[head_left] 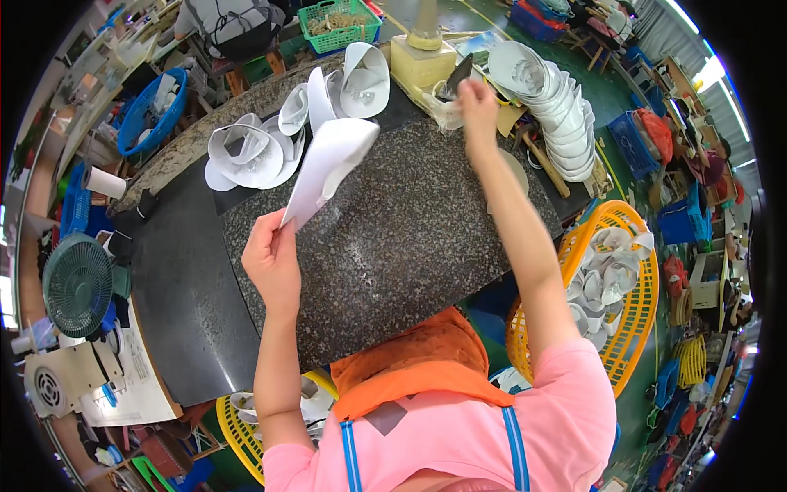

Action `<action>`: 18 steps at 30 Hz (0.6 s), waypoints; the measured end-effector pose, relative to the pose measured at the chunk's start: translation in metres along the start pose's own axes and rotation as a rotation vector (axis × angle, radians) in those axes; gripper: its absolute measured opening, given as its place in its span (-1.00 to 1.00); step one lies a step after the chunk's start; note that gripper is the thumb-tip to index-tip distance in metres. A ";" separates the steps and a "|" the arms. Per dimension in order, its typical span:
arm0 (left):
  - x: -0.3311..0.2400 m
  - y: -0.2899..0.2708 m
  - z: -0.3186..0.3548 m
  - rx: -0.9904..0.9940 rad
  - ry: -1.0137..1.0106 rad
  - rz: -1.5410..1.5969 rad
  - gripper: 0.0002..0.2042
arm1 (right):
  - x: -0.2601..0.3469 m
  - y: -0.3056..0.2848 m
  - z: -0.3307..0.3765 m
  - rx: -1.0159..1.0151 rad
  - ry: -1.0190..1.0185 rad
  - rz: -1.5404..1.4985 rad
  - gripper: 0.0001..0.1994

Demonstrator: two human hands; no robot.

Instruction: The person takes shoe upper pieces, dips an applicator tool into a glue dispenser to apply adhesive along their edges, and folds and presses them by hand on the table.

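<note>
My left hand (273, 256) pinches the corner of a white curved sheet piece (326, 164) and holds it above the speckled granite worktop (402, 238). My right hand (477, 100) reaches far across the slab and grips a dark flat tool (457, 75) beside a cream block (421, 64) at the far edge. A loose heap of similar white curved pieces (270, 143) lies on the top beyond the held piece.
A stack of white pieces (557, 107) stands at the far right. An orange basket (623, 287) on the right holds more white pieces; a yellow basket (242, 426) sits below left. A green fan (76, 283) and a blue basket (152, 115) stand left. A green crate (340, 23) is beyond.
</note>
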State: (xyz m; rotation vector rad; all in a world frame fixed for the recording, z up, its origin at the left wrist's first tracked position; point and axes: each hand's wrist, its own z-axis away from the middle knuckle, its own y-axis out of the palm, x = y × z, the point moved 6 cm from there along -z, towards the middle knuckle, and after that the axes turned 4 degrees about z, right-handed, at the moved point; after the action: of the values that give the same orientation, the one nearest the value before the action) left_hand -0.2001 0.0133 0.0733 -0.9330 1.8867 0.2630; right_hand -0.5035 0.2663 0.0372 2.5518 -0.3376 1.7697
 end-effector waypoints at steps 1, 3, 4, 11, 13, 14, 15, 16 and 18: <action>0.003 0.003 -0.001 0.006 -0.104 0.134 -0.88 | -0.038 -0.015 -0.047 -0.146 -0.010 0.088 -0.62; 0.004 0.004 0.002 0.017 -0.121 0.093 -0.89 | -0.048 -0.005 -0.076 -0.060 0.101 0.189 -0.58; 0.007 0.001 0.006 0.022 -0.144 0.050 -0.90 | -0.033 0.013 -0.073 0.159 0.218 0.208 -0.57; 0.016 0.007 0.009 0.041 -0.084 0.082 -0.86 | 0.012 0.005 -0.049 0.404 -0.467 0.807 -0.72; 0.006 0.012 0.007 0.042 0.098 -0.093 -0.84 | 0.021 0.004 -0.026 0.420 -0.643 0.946 -0.80; -0.004 0.017 0.007 0.046 0.289 -0.264 -0.83 | 0.019 0.003 -0.022 0.426 -0.640 0.948 -0.80; -0.007 0.023 0.008 0.035 0.394 -0.296 -0.81 | 0.017 0.003 -0.016 0.427 -0.693 1.026 -0.77; -0.001 0.028 0.008 0.034 0.385 -0.301 -0.81 | 0.015 0.005 -0.011 0.430 -0.748 1.101 -0.73; 0.005 0.046 0.021 0.119 0.637 -0.447 -0.81 | 0.016 0.007 -0.004 0.450 -0.799 1.120 -0.69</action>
State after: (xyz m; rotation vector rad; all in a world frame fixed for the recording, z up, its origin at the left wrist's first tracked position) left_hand -0.2194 0.0539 0.0489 -1.4357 2.1466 -0.4627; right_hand -0.5028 0.2570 0.0529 3.6645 -1.8488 0.7308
